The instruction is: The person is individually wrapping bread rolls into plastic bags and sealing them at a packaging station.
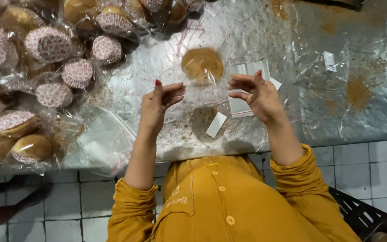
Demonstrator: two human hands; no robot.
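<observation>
I hold a thin clear plastic bag (204,87) up in front of me with both hands. My left hand (157,105) pinches the bag's left edge between thumb and fingers, and my right hand (258,94) pinches its right edge the same way, so both hands are closed on the bag. Inside the bag sits a round golden-brown cake (202,64). It lies between my two hands and a little farther away from me than my fingers, about the same way off from each hand. The bag stretches sideways from one hand to the other. Just under my right hand are small flat white paper packets (247,71), and a small white paper strip (216,124) lies near, between my wrists. Far off past my left hand is a heap of wrapped cakes in pink patterned paper cups (50,42) on the shiny silver table (372,112).
</observation>
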